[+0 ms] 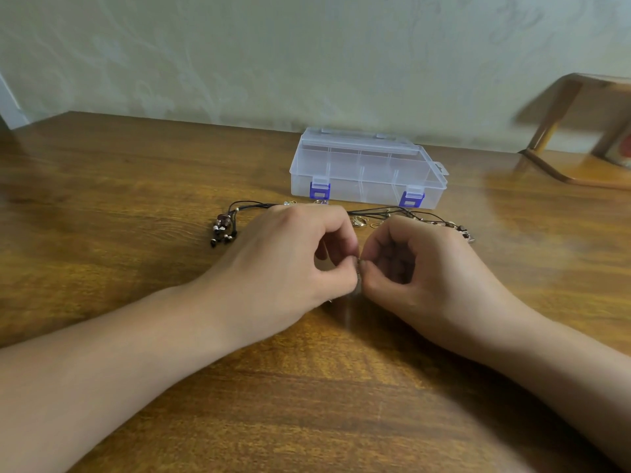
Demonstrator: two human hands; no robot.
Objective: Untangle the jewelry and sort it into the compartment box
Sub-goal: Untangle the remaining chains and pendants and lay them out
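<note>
Room: plain pale wall behind, wooden stand [580, 131] off to the far right.
Worktop [136, 199]: brown wood grain.
Compartment box [367, 169]: clear, lid shut, blue latches, straight past the grip.
Hands: left hand [290, 257] and right hand [420, 264] meet fingertip to fingertip, both curled tight, pinching some tiny piece between them, too blurry to name.
Jewelry [403, 213]: dark cords run left-right just beyond the knuckles; beaded end [223, 228] sits nearer the left hand. I'd guess it's early days.
</note>
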